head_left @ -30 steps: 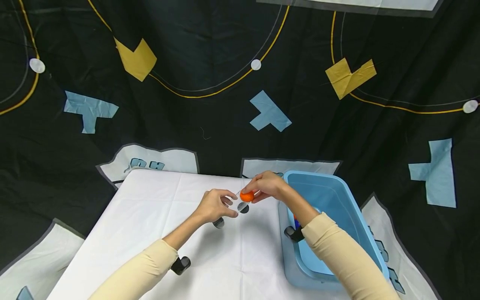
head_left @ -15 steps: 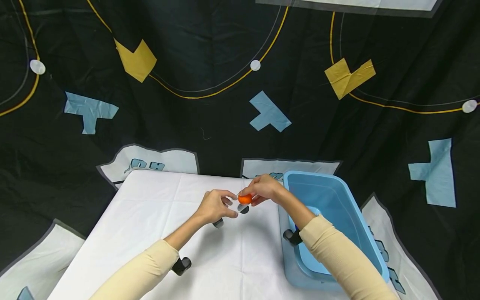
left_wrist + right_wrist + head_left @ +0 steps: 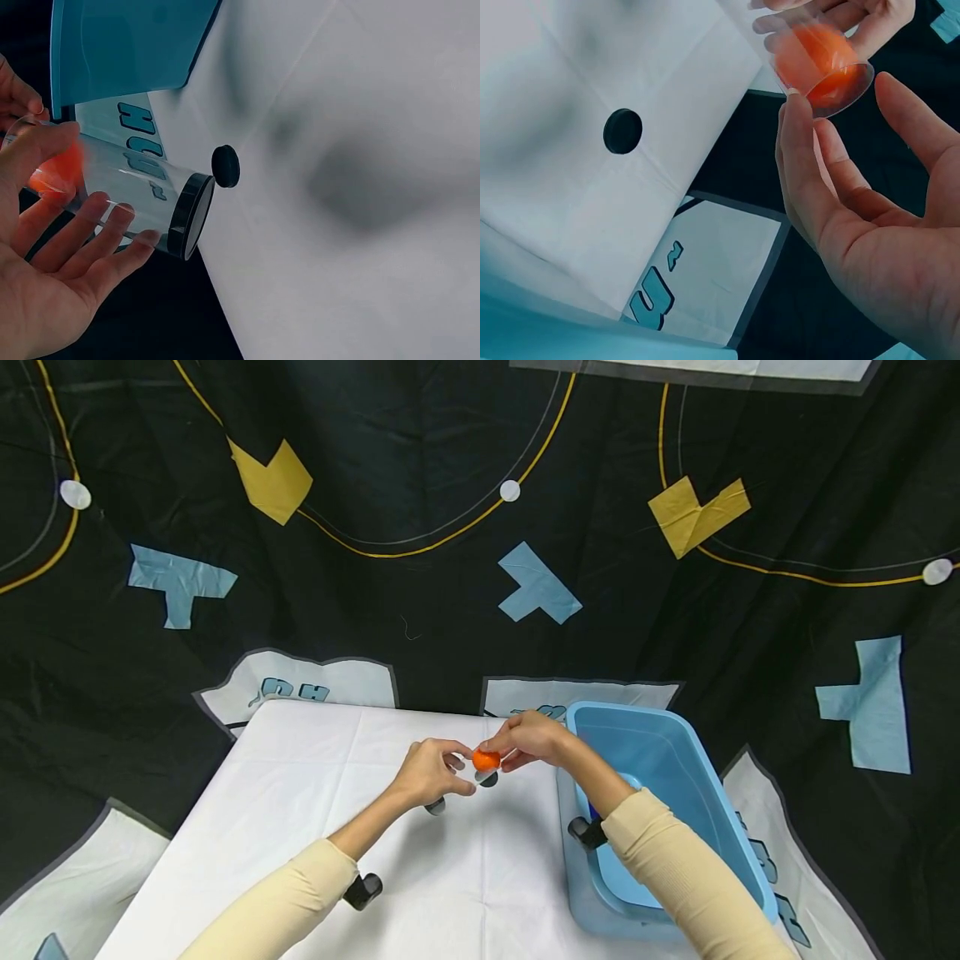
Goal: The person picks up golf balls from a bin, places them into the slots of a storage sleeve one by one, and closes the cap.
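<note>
My left hand (image 3: pixel 433 772) grips a clear plastic tube (image 3: pixel 142 176) around its side, thumb on one side and fingers on the other. A black cap (image 3: pixel 187 217) closes the tube's far end, while its mouth faces my right hand. Just inside that mouth is a glossy orange ball (image 3: pixel 817 64), seen through the clear wall. My right hand (image 3: pixel 531 737) is at the mouth with fingers extended, its fingertips (image 3: pixel 799 101) right at the rim and its thumb apart from the ball. A round black lid (image 3: pixel 622 131) lies on the table below.
On the right of the white-covered table (image 3: pixel 300 810) stands a light blue bin (image 3: pixel 675 727), beneath my right forearm. A dark blue item (image 3: pixel 593 812) shows partly inside it. A black curtain (image 3: pixel 420 610) with tape marks hangs behind the table.
The orange ball has moved left and slightly down, into the tube's mouth. My right hand has followed it a little, and its thumb is now off the ball. My left hand has stayed still.
</note>
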### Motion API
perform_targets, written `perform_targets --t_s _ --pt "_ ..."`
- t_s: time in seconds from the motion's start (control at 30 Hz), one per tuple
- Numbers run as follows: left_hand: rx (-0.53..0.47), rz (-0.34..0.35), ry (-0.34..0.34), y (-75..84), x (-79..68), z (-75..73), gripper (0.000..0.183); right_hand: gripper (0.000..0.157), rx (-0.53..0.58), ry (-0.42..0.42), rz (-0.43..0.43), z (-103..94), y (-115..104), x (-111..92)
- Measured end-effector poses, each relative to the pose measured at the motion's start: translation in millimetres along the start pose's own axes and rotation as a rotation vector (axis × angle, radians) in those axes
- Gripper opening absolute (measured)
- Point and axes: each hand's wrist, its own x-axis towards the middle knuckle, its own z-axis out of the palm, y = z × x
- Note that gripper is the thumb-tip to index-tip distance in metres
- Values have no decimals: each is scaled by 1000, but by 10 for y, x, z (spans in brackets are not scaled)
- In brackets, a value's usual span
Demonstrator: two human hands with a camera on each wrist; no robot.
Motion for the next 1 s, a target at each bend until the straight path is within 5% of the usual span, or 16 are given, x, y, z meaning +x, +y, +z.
perform_targets --t_s 0.43,1.0 --pt "21 2 15 -40 -30 -50 38 39 7 -20 37 -226 27 -32" --pt "26 -7 28 -106 -23 -86 40 48 44 76 23 -886 285 -255"
